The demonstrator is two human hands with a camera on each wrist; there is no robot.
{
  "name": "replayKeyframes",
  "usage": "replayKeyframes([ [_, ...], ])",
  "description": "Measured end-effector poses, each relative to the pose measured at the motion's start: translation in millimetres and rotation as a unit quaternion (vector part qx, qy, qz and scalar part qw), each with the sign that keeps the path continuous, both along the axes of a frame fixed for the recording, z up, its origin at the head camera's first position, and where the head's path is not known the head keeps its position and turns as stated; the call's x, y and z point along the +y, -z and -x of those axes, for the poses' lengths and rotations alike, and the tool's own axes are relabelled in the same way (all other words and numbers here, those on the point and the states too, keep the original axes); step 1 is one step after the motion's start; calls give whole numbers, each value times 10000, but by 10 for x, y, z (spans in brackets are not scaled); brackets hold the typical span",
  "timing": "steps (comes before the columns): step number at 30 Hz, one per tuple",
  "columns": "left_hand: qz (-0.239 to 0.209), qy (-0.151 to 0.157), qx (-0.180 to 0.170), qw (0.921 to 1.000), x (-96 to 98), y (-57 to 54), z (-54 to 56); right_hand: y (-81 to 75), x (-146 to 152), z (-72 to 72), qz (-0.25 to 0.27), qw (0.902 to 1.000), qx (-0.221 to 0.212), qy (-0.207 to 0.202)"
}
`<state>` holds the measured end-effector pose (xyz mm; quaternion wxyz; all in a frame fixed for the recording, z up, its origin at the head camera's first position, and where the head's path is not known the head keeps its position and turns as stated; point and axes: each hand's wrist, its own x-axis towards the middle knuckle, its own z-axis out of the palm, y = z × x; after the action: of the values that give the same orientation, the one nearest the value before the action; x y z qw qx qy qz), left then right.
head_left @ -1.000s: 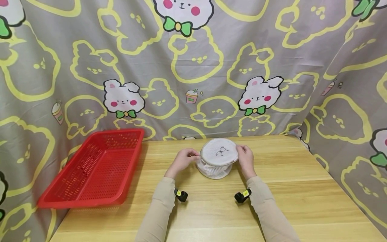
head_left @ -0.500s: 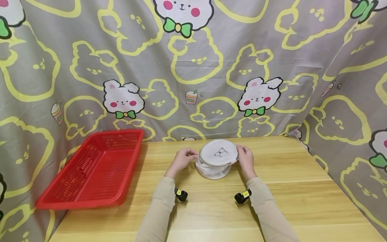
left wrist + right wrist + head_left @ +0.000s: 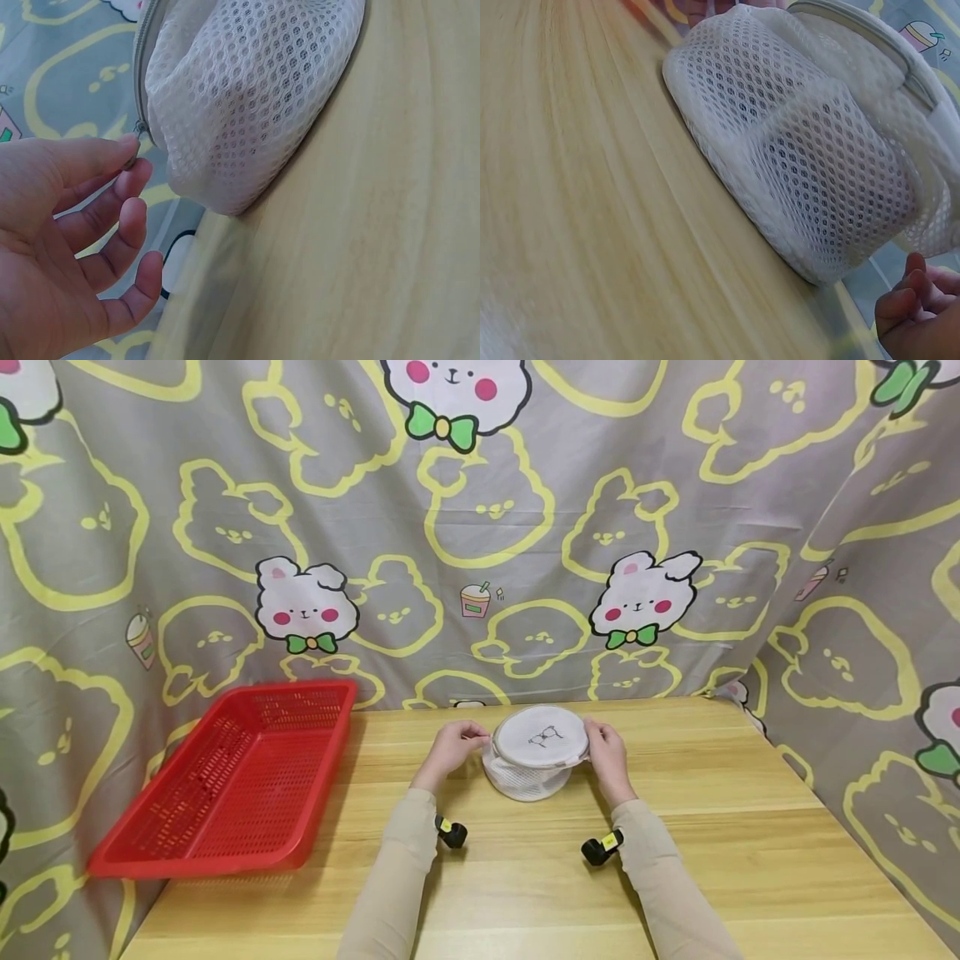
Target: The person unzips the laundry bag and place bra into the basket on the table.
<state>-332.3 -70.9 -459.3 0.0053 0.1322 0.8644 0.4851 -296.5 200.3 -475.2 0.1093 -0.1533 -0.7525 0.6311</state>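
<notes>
A round white mesh laundry bag [image 3: 527, 781] stands on the table, its flat top bearing a small dark line drawing. A grey zip [image 3: 139, 60] follows the edge of that top. At the bag's left side, my left hand [image 3: 453, 750] pinches the small zip pull [image 3: 130, 160] between thumb and forefinger, the other fingers loosely bent. My right hand [image 3: 609, 758] holds the right edge of the top; its curled fingers [image 3: 900, 304] show beside the mesh in the right wrist view. The mesh wall sags in folds under the tilted top.
A red perforated plastic basket [image 3: 318, 777] stands at the left of the wooden table [image 3: 750, 860]. Behind the table hangs a grey curtain [image 3: 420, 527] with rabbit prints. Small black cameras [image 3: 600, 848] are strapped to both wrists.
The bag has shifted slightly left and its top has turned a little. My left hand has moved slightly up and left at the edge; the right hand keeps its hold.
</notes>
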Motion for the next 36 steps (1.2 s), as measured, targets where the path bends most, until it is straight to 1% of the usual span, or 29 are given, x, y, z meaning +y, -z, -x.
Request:
replayKeyframes([
  [7, 6, -166, -117, 9998, 4, 6, 91, 13, 2, 2, 68, 9999, -20, -85],
  [12, 62, -215, -165, 9996, 23, -8, 155, 24, 0, 3, -1, 9998, -14, -206],
  [14, 112, -223, -133, 9996, 34, -17, 171, 26, 0, 0, 17, 9997, -15, -259],
  [21, 196, -166, -58, 9997, 75, -59, 205, 17, -23, 1, 157, 9987, -77, -468],
  [26, 239, -149, -43, 9996, 94, -66, 233, 19, -38, 1, 175, 9978, -66, -634],
  [30, 220, -177, -23, 9996, 105, -64, 245, 19, -43, -1, 214, 9975, -27, -667],
  [36, 177, -233, 6, 9996, 114, -63, 246, 22, -37, 4, 49, 9980, 18, -635],
])
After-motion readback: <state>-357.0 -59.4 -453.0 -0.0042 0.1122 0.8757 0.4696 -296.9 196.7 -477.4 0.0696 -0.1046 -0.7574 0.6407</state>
